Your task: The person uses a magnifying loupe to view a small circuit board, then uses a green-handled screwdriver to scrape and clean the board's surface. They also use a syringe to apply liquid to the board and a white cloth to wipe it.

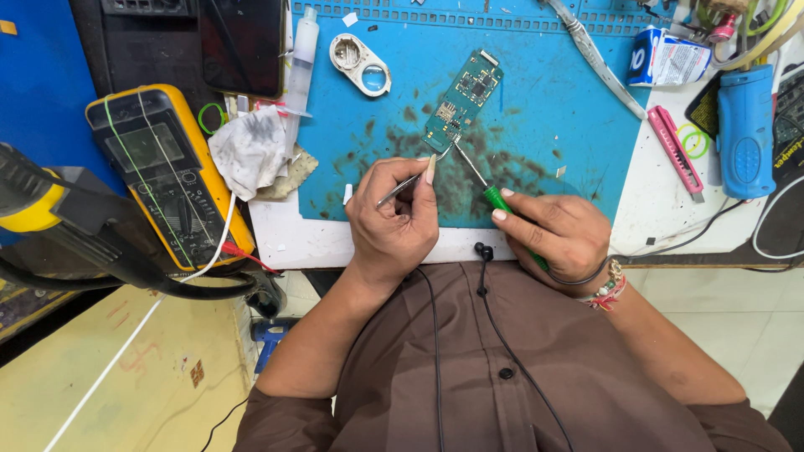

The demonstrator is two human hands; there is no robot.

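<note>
While the green circuit board (463, 100) lies flat on the blue mat (553, 125) of the tabletop (645, 209), both hands meet at its near end. Left hand (392, 226) is clenched on metal tweezers (410, 182), tips at the board's bottom edge. Right hand (559, 234) grips a soldering iron (494, 197) w/ green handle, tip touching the same spot. Step in hand looks like soldering or lifting a small part at that edge; part itself too small to tell. Next move prob. needs steady tweezers & a brief, light iron touch. Yellow multimeter (167, 180) sits well apart at left.
</note>
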